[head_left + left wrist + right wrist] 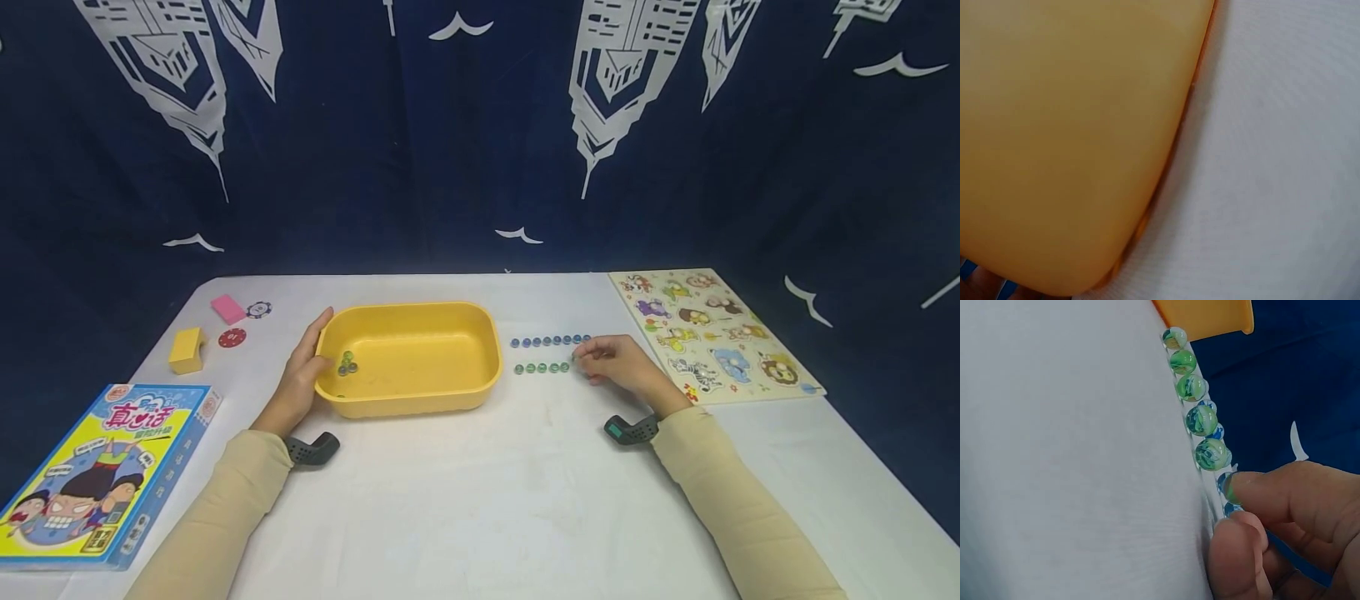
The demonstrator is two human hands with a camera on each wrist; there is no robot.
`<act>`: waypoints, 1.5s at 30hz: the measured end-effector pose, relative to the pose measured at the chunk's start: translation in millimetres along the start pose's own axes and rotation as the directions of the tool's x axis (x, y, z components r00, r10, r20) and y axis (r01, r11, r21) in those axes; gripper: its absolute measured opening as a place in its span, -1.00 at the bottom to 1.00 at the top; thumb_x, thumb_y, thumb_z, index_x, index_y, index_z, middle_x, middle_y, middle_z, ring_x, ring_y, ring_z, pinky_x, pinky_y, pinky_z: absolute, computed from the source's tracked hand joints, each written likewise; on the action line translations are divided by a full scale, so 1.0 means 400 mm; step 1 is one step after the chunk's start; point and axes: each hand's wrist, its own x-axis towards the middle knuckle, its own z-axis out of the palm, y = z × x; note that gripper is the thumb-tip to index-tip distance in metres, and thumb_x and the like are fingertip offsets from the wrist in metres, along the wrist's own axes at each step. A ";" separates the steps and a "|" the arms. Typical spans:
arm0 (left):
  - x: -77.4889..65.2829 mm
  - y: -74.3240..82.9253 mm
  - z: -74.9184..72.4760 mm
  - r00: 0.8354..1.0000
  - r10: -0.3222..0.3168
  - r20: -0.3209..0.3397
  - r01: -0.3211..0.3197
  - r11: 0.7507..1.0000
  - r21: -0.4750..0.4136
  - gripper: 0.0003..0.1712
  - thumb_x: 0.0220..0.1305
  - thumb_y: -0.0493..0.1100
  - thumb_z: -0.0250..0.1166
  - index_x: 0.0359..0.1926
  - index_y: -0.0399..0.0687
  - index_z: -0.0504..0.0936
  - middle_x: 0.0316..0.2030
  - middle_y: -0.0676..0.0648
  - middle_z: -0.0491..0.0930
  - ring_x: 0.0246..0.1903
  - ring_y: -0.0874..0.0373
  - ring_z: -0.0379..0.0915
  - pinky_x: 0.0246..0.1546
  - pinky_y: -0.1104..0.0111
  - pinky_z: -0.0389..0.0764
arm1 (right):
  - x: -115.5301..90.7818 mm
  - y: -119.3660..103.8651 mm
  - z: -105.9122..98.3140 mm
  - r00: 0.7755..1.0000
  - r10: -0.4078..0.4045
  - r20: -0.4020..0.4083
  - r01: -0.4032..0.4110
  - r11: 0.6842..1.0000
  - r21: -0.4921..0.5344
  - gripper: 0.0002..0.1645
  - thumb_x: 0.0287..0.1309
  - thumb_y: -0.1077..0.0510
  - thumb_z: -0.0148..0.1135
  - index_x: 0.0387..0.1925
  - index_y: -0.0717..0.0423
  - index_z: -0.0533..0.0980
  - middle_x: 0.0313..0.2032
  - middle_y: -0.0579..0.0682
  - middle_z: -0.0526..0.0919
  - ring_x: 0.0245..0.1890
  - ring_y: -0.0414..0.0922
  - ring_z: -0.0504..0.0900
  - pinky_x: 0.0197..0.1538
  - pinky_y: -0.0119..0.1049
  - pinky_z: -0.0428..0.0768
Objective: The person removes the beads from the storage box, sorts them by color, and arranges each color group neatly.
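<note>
A yellow plastic basin (420,403) stands in the middle of the table, a few green and dark marbles (347,367) lying at its left end. My left hand (298,379) grips its left end, thumb over the rim and fingers along the outside. To the right of the basin, a row of blue marbles (546,341) runs behind a shorter row of green marbles (542,367). At the right end of the green row, my right hand (618,364) pinches a green marble (1228,485) between thumb and fingers.
An animal picture board (720,337) lies at the back right. On the left are a boxed game (97,475), a yellow block (187,350), a pink piece (228,309), a red chip (232,337) and a black-and-white chip (258,310). A dark blue curtain (465,167) hangs behind the table.
</note>
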 end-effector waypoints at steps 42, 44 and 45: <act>0.000 -0.005 0.001 1.000 -0.002 -0.016 0.002 1.000 0.020 -0.08 0.17 -0.36 -0.14 0.59 -0.05 -0.10 0.58 -0.10 -0.14 0.55 -0.05 -0.30 0.52 -0.03 -0.22 | 0.060 -0.305 0.191 0.920 -0.318 0.229 0.251 0.928 0.276 -0.74 0.26 0.21 0.28 -0.05 0.25 0.62 -0.14 0.19 0.66 -0.17 0.09 0.62 -0.03 -0.04 0.70; 0.001 -0.004 0.002 1.000 -0.002 -0.015 0.003 1.000 0.020 -0.07 0.17 -0.36 -0.14 0.59 -0.04 -0.11 0.58 -0.11 -0.14 0.55 -0.05 -0.30 0.52 -0.03 -0.22 | 0.073 -0.323 0.222 0.902 -0.333 0.276 0.252 0.923 0.291 -0.74 0.25 0.23 0.29 -0.06 0.26 0.62 -0.17 0.19 0.65 -0.19 0.05 0.61 -0.01 0.02 0.69; 0.002 -0.003 0.002 1.000 -0.005 -0.016 0.005 1.000 0.021 -0.07 0.17 -0.36 -0.14 0.59 -0.04 -0.11 0.58 -0.10 -0.14 0.55 -0.05 -0.30 0.52 -0.03 -0.22 | 0.079 -0.331 0.238 0.892 -0.339 0.300 0.253 0.922 0.293 -0.73 0.25 0.24 0.28 -0.04 0.28 0.62 -0.18 0.19 0.65 -0.21 0.03 0.60 -0.01 0.02 0.68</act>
